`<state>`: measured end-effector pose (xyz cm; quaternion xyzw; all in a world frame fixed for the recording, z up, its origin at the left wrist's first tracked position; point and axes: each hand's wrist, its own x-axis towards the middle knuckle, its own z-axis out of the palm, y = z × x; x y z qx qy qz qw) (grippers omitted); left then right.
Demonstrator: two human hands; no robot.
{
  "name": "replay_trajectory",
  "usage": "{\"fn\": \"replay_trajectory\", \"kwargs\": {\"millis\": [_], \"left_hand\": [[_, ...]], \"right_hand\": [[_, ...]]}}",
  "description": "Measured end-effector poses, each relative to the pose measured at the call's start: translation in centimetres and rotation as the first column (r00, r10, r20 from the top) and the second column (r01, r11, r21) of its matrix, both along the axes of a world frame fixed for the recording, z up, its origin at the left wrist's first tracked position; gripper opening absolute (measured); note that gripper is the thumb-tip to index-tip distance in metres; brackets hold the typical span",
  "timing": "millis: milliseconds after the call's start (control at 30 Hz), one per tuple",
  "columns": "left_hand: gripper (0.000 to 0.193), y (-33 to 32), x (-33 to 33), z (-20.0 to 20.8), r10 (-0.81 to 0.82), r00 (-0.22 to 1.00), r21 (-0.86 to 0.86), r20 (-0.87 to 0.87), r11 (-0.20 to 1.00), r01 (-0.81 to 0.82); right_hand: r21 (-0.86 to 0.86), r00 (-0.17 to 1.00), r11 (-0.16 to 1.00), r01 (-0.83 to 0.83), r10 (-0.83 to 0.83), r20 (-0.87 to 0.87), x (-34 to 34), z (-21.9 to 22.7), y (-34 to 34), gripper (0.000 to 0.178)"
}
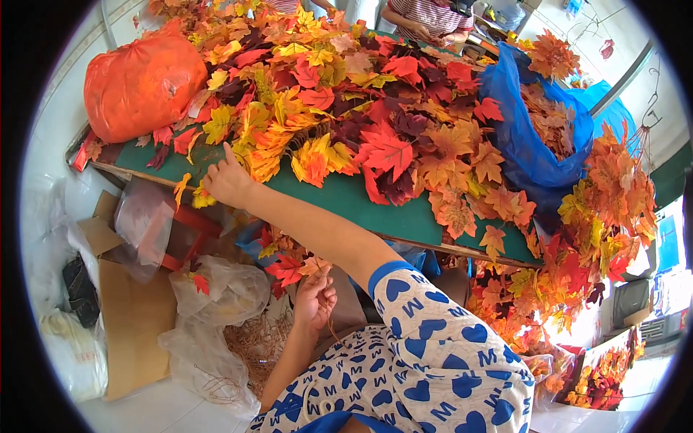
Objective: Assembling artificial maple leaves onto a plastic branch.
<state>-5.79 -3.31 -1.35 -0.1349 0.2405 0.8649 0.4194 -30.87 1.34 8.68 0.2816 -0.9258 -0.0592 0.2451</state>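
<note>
My right arm stretches across to the left over the green tabletop point(361, 206). My right hand point(229, 179) is at the table's front edge with one finger apart from the rest, and no held object is visible. Beside it are a yellow artificial maple leaf point(203, 196) and a thick bunch of orange-yellow leaves point(267, 155). Lower down, in front of my lap, my left hand point(315, 299) pinches a thin brown strand carrying artificial maple leaves. A red leaf point(286, 270) hangs close by, and the strand trails below the fingers.
Artificial leaves heap the table point(393, 148). At the left stands a full orange bag point(144, 83), at the right a blue bag point(534, 123) of leaves. Leaf garlands point(606, 195) hang right. Below are cardboard point(137, 325) and clear plastic bags point(220, 292). Another person point(426, 22) sits opposite.
</note>
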Motion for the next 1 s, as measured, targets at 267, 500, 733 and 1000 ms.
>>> {"fn": "replay_trajectory", "kwargs": {"millis": [267, 500, 733, 1000], "left_hand": [[0.024, 0.4, 0.5, -0.1, 0.003, 1.0, -0.016, 0.008, 1.0, -0.003], [0.025, 1.5, 1.6, 0.2, -0.036, 0.999, -0.034, 0.011, 0.999, 0.036], [0.023, 3.2, 2.5, 1.5, -0.105, 0.994, -0.068, 0.0, 0.992, 0.105], [0.03, 3.3, 2.9, 2.6, -0.131, 0.988, -0.056, -0.084, 0.99, 0.127]], "right_hand": [[-0.255, 0.963, 0.967, 0.016, -0.083, -0.255, 1.3, 8.4, 7.2, 0.013], [-0.876, 0.945, 0.354, 0.328, -0.107, 0.31, 11.5, 16.3, 25.8, 0.03], [-0.482, 0.805, 0.689, 0.541, -0.59, 0.059, 19.0, 9.1, 35.2, 0.055], [-0.397, 0.704, 0.584, 0.708, -0.627, 0.334, 20.9, 7.4, 37.5, 0.028]]}}
